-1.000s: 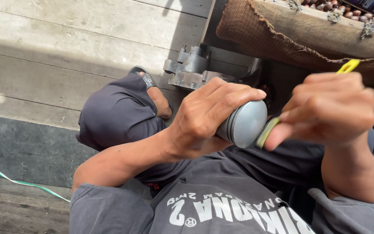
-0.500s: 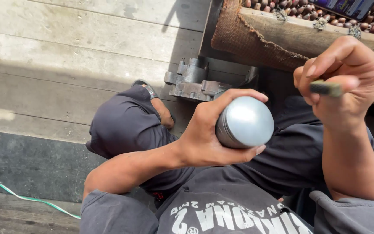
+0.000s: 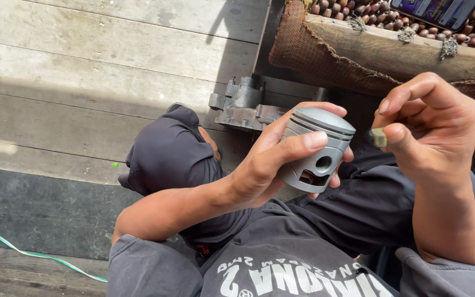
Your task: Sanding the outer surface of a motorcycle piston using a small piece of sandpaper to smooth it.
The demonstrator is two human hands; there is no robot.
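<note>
My left hand (image 3: pixel 273 165) grips a grey metal piston (image 3: pixel 315 148) in front of my chest. The piston stands tilted, its ringed crown up and its pin hole facing me. My right hand (image 3: pixel 427 124) is raised just right of the piston, apart from it, and pinches a small greenish tool tip (image 3: pixel 378 137) between thumb and fingers. The rest of that tool is hidden inside the hand. I sit with a dark-trousered knee (image 3: pixel 169 154) bent up beneath my left forearm.
A grey metal engine part (image 3: pixel 243 104) lies on the wooden plank floor (image 3: pixel 83 71) beyond my knee. A wooden crate edged with burlap (image 3: pixel 369 49) holds small brown nuts and a phone at top right. A black mat (image 3: pixel 45 214) and a green cord (image 3: pixel 39 254) lie at lower left.
My left hand has turned the piston from crown-toward-me to its side with the pin hole showing. My right hand lifted off the piston and moved right, the tool now mostly hidden.
</note>
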